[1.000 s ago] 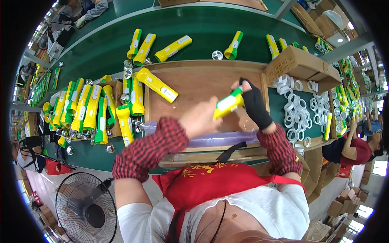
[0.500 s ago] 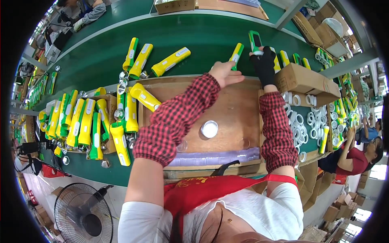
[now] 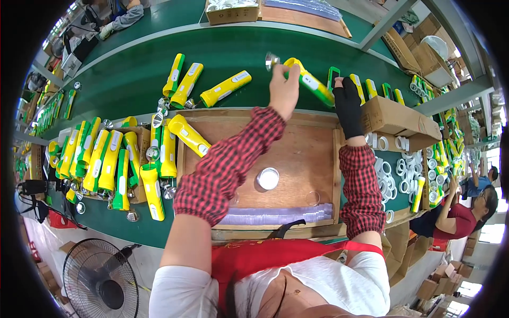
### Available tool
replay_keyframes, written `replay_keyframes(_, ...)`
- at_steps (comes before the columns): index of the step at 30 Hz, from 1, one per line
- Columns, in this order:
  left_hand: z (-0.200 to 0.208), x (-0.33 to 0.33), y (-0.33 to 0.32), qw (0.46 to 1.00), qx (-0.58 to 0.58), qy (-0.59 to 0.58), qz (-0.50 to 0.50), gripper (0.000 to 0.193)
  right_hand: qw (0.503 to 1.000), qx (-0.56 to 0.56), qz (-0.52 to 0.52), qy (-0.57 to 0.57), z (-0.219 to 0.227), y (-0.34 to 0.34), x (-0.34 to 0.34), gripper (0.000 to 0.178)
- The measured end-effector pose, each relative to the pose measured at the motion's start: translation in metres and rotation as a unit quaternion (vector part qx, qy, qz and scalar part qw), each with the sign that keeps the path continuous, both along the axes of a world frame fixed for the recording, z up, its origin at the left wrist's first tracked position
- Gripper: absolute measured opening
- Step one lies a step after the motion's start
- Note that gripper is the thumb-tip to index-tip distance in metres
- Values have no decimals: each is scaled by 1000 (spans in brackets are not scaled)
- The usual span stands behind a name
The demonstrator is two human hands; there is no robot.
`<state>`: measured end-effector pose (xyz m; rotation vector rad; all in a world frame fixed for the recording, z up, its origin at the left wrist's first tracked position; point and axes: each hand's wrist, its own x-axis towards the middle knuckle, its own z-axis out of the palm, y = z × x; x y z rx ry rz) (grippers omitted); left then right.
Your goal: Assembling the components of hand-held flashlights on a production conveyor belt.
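My left hand (image 3: 283,94), bare, pinches the yellow head end of a yellow-and-green flashlight (image 3: 313,82), which slants down to the right over the far edge of the wooden tray (image 3: 246,114). A silver reflector (image 3: 272,60) hangs at that head end, slightly blurred. My right hand (image 3: 348,105), in a black fingerless glove, has its fingers closed around the lower end of a green flashlight with a dark panel (image 3: 333,75). The held yellow flashlight's tail reaches the glove's side. In the tray lie a round white-and-clear piece (image 3: 268,178) and a purplish stack of clear discs (image 3: 275,214).
Several yellow-and-green flashlights (image 3: 110,161) with reflectors stand in a box at left. Others lie on the green bench (image 3: 233,50). A cardboard box (image 3: 400,119) and white rings (image 3: 389,172) are at right. A metal post (image 3: 456,90) rises there. A fan (image 3: 101,281) stands lower left.
My left hand, earlier open beside a flashlight on the bench, now grips a flashlight at its head, raised and slanted. My right hand and the green flashlight have come slightly nearer.
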<state>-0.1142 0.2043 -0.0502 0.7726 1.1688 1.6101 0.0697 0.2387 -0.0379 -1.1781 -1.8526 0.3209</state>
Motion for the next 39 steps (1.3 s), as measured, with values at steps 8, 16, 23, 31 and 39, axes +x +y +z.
replay_keyframes(8, 52, -25, -160, 974, 4, -94, -207, 43, 869, -335, 239, 274, 43, -116, -49, 35)
replay_keyframes(16, 19, -22, -263, 942, -98, -176, -270, 42, 918, -256, 296, 69, 33, -229, -40, 35)
replay_keyframes(23, -10, -27, -313, 913, -152, -229, -303, 39, 901, -115, 407, -95, 24, -272, -32, 31)
replay_keyframes(31, -9, -38, -318, 929, -144, -198, -278, 33, 965, -88, 172, -180, -42, -237, -58, 52)
replay_keyframes(39, -9, -39, -316, 928, -129, -208, -279, 38, 949, -183, 254, -26, -9, -248, -43, 51)
